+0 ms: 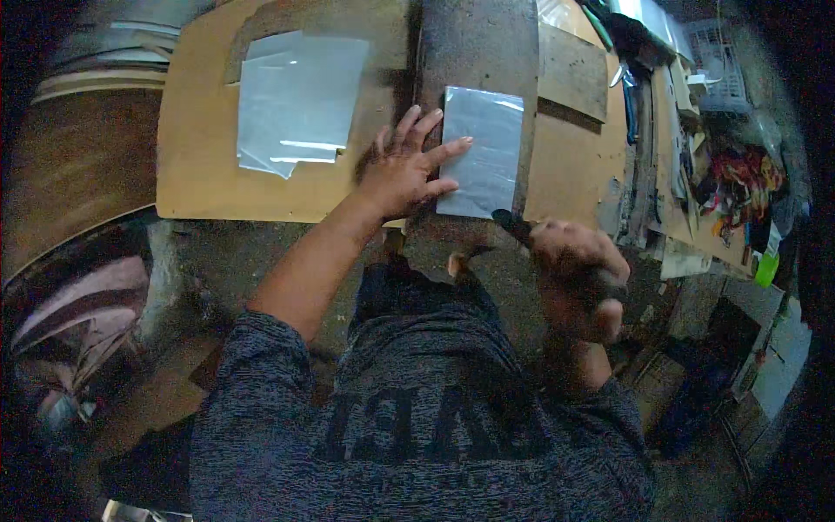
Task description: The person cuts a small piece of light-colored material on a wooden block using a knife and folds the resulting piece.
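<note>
My left hand (404, 170) lies with its fingers spread at the left edge of a clear, shiny plastic sheet (483, 157). Two of its fingers reach onto the sheet, which rests on a long dark wooden board (477, 43). Close to the sheet's lower right corner is my right hand (578, 270), blurred by motion. Its fingers are wrapped round a dark tool (513, 226) with a rounded black end near that corner. The tool's exact kind cannot be made out, and the hand covers most of it.
More clear plastic sheets (300, 109) lie in a loose stack on the tan tabletop (200, 157) at left. A wooden plank (574, 74) sits right of the dark board. Farther right are a tangled bundle of coloured material (748, 187) and a white plastic basket (720, 65).
</note>
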